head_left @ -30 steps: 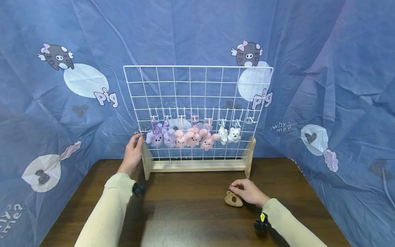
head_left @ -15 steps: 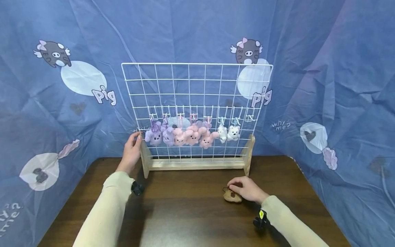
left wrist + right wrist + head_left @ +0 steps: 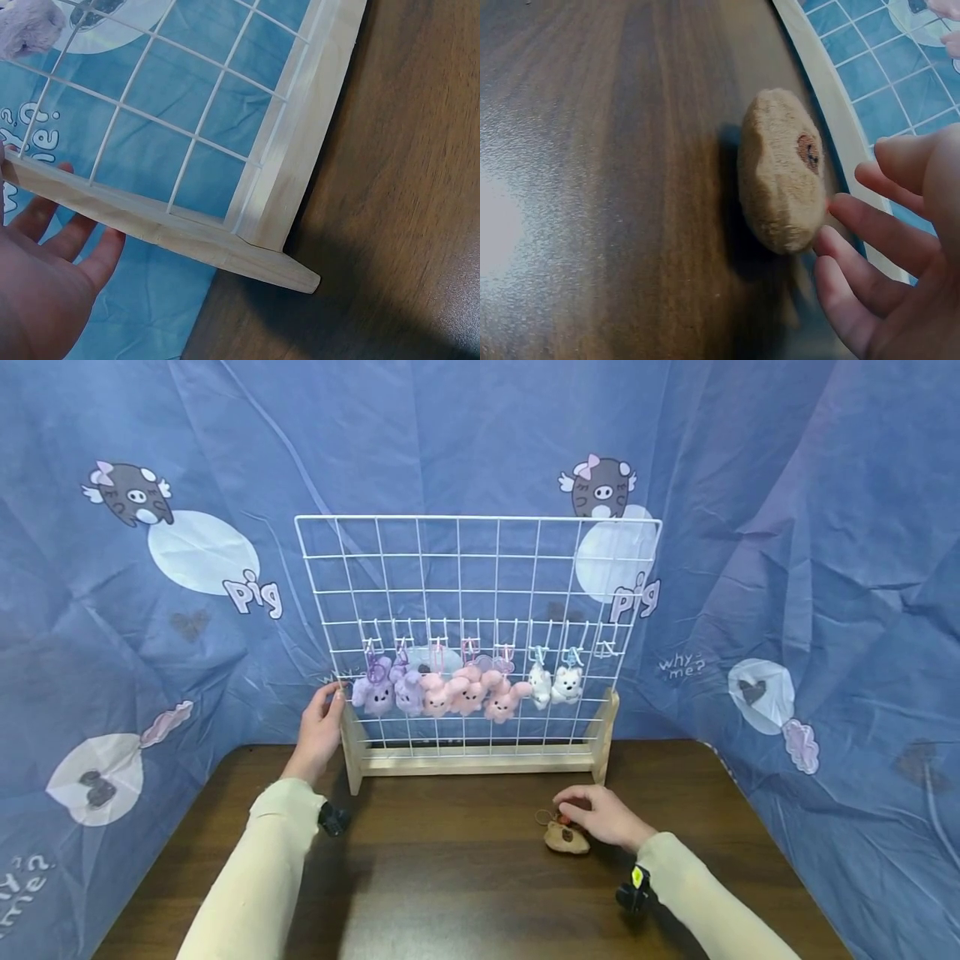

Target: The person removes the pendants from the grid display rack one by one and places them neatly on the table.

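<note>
My left hand point(image 3: 318, 735) grips the left wooden upright point(image 3: 187, 246) of a white wire grid rack point(image 3: 480, 537), its fingers reaching behind the wood. On the table in front of the rack's right side lies a small brown plush keychain point(image 3: 780, 172) with a dark embroidered patch; its thin cord loop point(image 3: 543, 817) shows beside it. Over the plush is my right hand point(image 3: 603, 817). In the right wrist view, its fingertips are right at the side of the plush while the thumb stands apart. A bit of red shows under the fingers in the head view.
On hooks along the rack hang purple plush keychains point(image 3: 378, 695), pink ones point(image 3: 502, 702) and white bear ones point(image 3: 567, 685). The rightmost hook point(image 3: 606, 648) carries nothing. The rack's wooden base bar point(image 3: 480, 763) stands on the dark table point(image 3: 450, 860), with a blue curtain point(image 3: 465, 435) behind.
The right fingers have lifted and spread slightly from the brown plush keychain, which now lies tipped with its cord loop showing. The left hand keeps its hold on the rack. The head view shifted slightly.
</note>
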Action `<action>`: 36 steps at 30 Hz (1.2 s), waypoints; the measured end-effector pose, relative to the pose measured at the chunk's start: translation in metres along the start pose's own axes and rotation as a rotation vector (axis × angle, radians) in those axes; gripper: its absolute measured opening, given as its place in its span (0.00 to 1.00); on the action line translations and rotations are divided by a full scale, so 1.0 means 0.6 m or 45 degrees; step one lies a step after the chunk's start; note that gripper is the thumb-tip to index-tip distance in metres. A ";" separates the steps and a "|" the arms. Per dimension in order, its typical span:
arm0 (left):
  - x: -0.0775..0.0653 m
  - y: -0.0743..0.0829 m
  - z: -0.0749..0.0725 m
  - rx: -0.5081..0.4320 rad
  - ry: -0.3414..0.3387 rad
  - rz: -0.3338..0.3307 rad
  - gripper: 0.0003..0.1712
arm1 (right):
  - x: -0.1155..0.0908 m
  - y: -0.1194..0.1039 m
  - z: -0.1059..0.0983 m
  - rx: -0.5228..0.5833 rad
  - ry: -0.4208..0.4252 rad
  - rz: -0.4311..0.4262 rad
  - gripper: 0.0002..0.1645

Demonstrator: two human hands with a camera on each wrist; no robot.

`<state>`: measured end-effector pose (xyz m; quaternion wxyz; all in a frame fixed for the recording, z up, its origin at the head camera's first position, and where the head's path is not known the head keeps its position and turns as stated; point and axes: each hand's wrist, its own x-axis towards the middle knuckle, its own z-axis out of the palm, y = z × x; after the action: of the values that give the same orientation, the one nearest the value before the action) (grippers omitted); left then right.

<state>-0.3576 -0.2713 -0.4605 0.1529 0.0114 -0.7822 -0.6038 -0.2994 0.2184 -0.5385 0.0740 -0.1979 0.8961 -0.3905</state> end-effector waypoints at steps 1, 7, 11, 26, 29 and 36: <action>0.000 0.000 0.000 -0.007 -0.002 0.001 0.28 | 0.001 -0.001 -0.001 0.001 0.014 0.007 0.14; -0.001 0.003 0.001 0.019 0.007 -0.003 0.28 | 0.006 -0.008 -0.014 0.038 0.124 0.005 0.16; -0.004 0.004 0.001 0.036 0.010 0.011 0.28 | 0.010 -0.016 -0.028 0.079 0.167 -0.013 0.19; -0.007 0.006 -0.002 0.022 -0.009 0.001 0.28 | 0.027 -0.070 -0.096 0.280 0.272 -0.032 0.37; -0.007 0.008 -0.003 0.024 -0.012 -0.004 0.29 | 0.029 -0.078 -0.109 0.321 0.310 -0.043 0.38; -0.004 0.004 -0.005 0.027 -0.033 -0.013 0.30 | 0.039 -0.095 -0.130 0.382 0.380 -0.084 0.38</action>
<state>-0.3540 -0.2728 -0.4581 0.1396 0.0093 -0.7905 -0.5962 -0.3262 0.2259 -0.4430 -0.0439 -0.1539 0.8220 -0.5466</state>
